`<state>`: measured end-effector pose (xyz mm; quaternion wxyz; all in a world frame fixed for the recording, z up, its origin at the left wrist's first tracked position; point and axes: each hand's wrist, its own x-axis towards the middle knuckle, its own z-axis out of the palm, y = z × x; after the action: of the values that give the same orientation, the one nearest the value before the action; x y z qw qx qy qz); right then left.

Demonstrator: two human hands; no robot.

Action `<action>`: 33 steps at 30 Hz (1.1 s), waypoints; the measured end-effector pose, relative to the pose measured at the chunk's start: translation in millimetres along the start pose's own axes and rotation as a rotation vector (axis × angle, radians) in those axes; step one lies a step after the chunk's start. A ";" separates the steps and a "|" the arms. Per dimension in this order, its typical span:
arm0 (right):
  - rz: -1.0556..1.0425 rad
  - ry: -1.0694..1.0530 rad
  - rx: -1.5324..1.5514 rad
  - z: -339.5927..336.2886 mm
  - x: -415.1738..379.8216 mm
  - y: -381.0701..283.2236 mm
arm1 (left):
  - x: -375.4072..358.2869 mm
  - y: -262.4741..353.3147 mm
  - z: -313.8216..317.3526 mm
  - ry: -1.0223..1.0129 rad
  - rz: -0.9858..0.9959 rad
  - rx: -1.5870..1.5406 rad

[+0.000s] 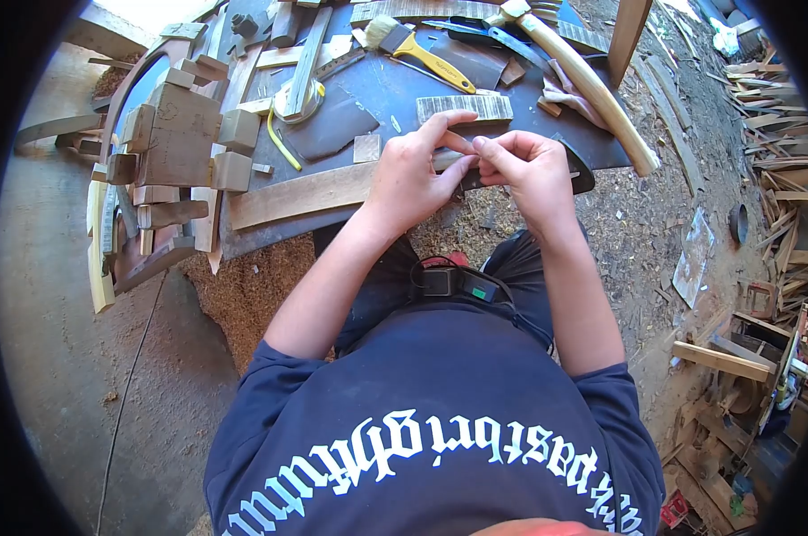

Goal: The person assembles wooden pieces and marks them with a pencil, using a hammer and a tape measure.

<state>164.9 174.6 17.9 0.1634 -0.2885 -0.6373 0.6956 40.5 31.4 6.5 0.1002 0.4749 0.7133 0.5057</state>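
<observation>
My left hand (419,170) and my right hand (531,174) meet above the near edge of the dark worktable. Both pinch with thumb and index finger, and the fingertips almost touch. Whatever sits between them is too small to make out. A long flat wooden strip (301,195) lies along the table edge and runs in under my left hand. Just beyond my fingers is a short block with streaked grain (465,109). To the right of my right hand shows the rim of a dark curved piece (584,170), partly covered by the hand.
A yellow-handled paintbrush (433,64) and a wooden-handled hammer (591,85) lie at the back. A stack of wooden blocks (183,125) stands left, near a roll of tape (308,100). Wood shavings (257,299) cover the floor; scrap wood (783,134) is piled right.
</observation>
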 end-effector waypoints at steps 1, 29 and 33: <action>0.003 -0.005 -0.011 -1.2 0.6 0.4 | 0.1 0.3 -0.3 -0.008 0.002 0.013; -0.083 -0.125 -0.178 -4.6 4.3 -15.6 | 0.0 -0.9 0.4 0.028 -0.068 -0.040; -0.043 -0.117 -0.140 -4.1 3.8 -15.5 | -0.2 -0.6 0.7 0.023 -0.065 -0.053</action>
<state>162.2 182.1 32.3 0.1202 -0.2443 -0.6990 0.6613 40.6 31.6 5.6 0.1210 0.4430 0.7157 0.5262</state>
